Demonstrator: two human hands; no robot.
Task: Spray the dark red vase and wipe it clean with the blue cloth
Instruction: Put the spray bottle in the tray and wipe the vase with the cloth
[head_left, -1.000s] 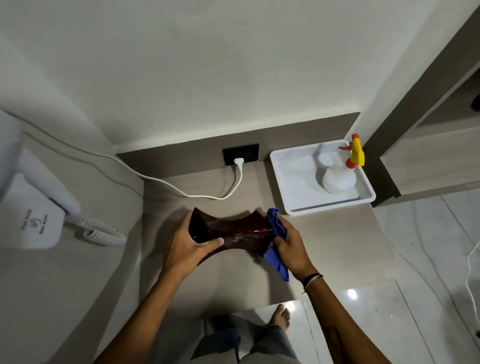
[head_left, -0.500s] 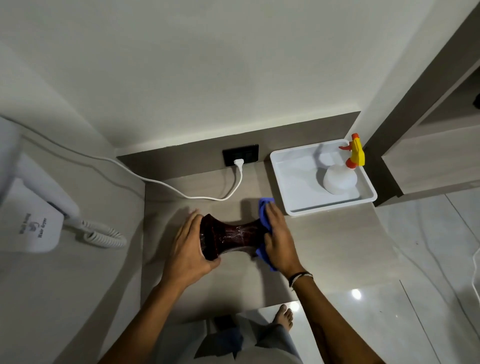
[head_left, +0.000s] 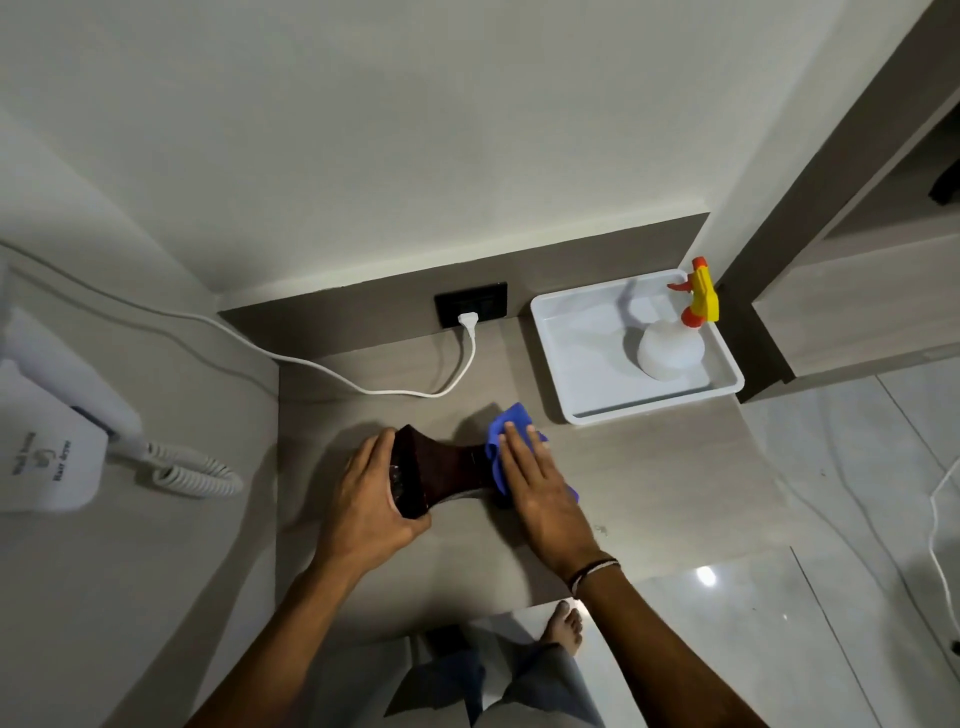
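Observation:
The dark red vase (head_left: 447, 467) lies on its side over the grey counter (head_left: 649, 483), its flared mouth to the left. My left hand (head_left: 371, 499) grips that flared left end. My right hand (head_left: 535, 483) presses the blue cloth (head_left: 511, 423) flat against the vase's right end, fingers stretched out over the cloth. Most of the cloth is hidden under my palm. The white spray bottle (head_left: 670, 353) with its yellow and orange trigger stands in the white tray (head_left: 571, 358) at the back right.
A white cable (head_left: 363, 384) runs from the black wall socket (head_left: 470, 306) across the back of the counter. A white hair dryer unit (head_left: 47, 436) with a coiled cord hangs on the left wall. My bare foot and the tiled floor show below the counter's front edge.
The vase has turned in my hands, and my left hand now cups its flared end. My right hand with the cloth slid up over the vase's right end and flattened out.

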